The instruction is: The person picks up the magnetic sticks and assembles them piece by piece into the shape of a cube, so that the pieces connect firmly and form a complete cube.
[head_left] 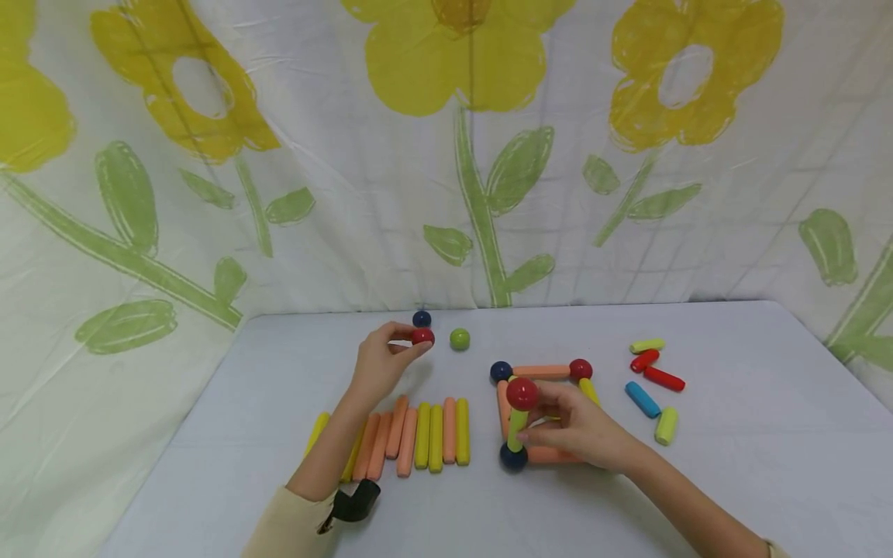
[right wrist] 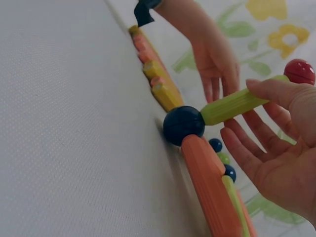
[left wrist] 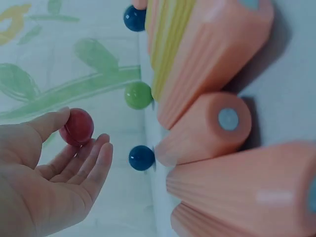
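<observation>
Between thumb and fingers, my left hand [head_left: 380,364] pinches a red ball [head_left: 422,336] above the table's far left part. My right hand [head_left: 582,428] grips a light green rod [right wrist: 237,104] that stands on a dark blue ball [head_left: 513,457]. Another red ball [head_left: 522,394] caps the rod's upper end. That blue ball is the near left corner of a frame of orange and yellow rods; an orange rod [right wrist: 205,182] joins it there. At the frame's far corners are a dark blue ball [head_left: 501,372] and a red ball [head_left: 580,369]. My right hand hides the near right corner.
Several orange and yellow rods [head_left: 436,438] lie in a row beneath the left forearm. Beyond them sit a green ball [head_left: 460,339] and a dark blue ball [head_left: 422,318]. Short red, green and blue rods [head_left: 642,399] lie at the right. A flowered cloth [head_left: 391,232] hangs behind the table.
</observation>
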`<control>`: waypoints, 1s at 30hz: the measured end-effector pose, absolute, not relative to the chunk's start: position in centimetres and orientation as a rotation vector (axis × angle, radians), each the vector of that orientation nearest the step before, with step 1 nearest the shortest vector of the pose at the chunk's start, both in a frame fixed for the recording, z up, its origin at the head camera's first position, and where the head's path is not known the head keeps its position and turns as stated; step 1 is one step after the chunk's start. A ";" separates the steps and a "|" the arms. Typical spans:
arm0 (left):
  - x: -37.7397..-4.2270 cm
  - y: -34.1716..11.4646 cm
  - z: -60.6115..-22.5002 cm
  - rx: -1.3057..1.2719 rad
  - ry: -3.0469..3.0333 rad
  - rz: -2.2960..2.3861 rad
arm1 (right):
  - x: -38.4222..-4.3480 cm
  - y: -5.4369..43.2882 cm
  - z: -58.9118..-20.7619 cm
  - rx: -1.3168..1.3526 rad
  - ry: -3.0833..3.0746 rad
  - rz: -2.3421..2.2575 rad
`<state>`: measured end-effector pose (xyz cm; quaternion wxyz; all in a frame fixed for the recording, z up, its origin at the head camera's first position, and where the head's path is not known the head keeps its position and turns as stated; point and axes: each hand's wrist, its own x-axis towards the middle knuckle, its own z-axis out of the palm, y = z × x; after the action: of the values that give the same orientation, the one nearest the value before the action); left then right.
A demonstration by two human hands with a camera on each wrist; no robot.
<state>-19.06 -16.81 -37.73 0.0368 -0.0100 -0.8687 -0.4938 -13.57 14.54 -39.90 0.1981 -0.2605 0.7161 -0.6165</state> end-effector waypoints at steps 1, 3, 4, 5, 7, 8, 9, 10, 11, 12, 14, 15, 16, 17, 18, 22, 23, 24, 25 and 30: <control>-18.7 -16.8 -37.6 -0.030 -2.659 -1.542 | -13.6 14.5 -39.9 -0.729 2.004 -1.723; -18.1 -16.7 -37.2 -0.034 -2.647 -1.580 | -13.6 14.5 -39.9 -0.734 2.001 -1.726; -17.8 -16.6 -37.1 -0.037 -2.643 -1.595 | -13.6 14.5 -39.9 -0.734 1.999 -1.729; -17.6 -16.6 -37.0 -0.036 -2.638 -1.618 | -13.6 14.5 -39.9 -0.736 1.999 -1.731; -17.0 -16.5 -36.8 -0.045 -2.628 -1.648 | -13.5 14.5 -39.9 -0.743 1.998 -1.732; -16.8 -16.4 -36.8 -0.049 -2.624 -1.664 | -13.5 14.5 -39.9 -0.740 1.998 -1.732; -16.5 -16.4 -36.7 -0.048 -2.620 -1.680 | -13.5 14.5 -39.9 -0.736 1.996 -1.732; -16.3 -16.3 -36.8 -0.044 -2.617 -1.697 | -13.4 14.5 -39.8 -0.727 1.996 -1.729; -16.1 -16.2 -36.8 -0.048 -2.615 -1.711 | -13.4 14.6 -39.8 -0.717 1.996 -1.726; -16.0 -16.1 -36.9 -0.055 -2.615 -1.716 | -13.4 14.6 -39.8 -0.709 1.995 -1.726; -15.8 -15.9 -37.1 -0.078 -2.613 -1.738 | -13.3 14.5 -39.7 -0.696 1.998 -1.720; -15.8 -15.7 -37.2 -0.096 -2.613 -1.747 | -13.3 14.5 -39.6 -0.696 2.002 -1.716; -15.8 -15.6 -37.3 -0.117 -2.618 -1.747 | -13.3 14.5 -39.6 -0.698 2.007 -1.710; -16.0 -15.4 -37.5 -0.136 -2.625 -1.746 | -13.3 14.5 -39.6 -0.702 2.011 -1.708; -16.1 -15.2 -37.7 -0.149 -2.632 -1.741 | -13.3 14.5 -39.6 -0.711 2.016 -1.705; -16.8 -14.3 -38.5 -0.186 -2.706 -1.677 | -13.3 14.6 -39.6 -0.713 2.028 -1.693; -16.9 -14.1 -38.7 -0.187 -2.732 -1.664 | -13.3 14.6 -39.6 -0.710 2.027 -1.693; -17.0 -13.9 -38.9 -0.187 -2.758 -1.650 | -13.3 14.6 -39.6 -0.706 2.031 -1.688; -17.0 -13.8 -39.1 -0.183 -2.787 -1.640 | -13.4 14.6 -39.6 -0.700 2.033 -1.687; -17.1 -13.4 -39.8 -0.150 -2.892 -1.609 | -13.5 14.5 -39.7 -0.687 2.054 -1.669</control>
<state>-17.06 -13.37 -39.79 -0.0853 -0.0450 -0.8697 -0.4840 -13.46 14.50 -39.71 0.2024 -0.2461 0.7356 -0.5978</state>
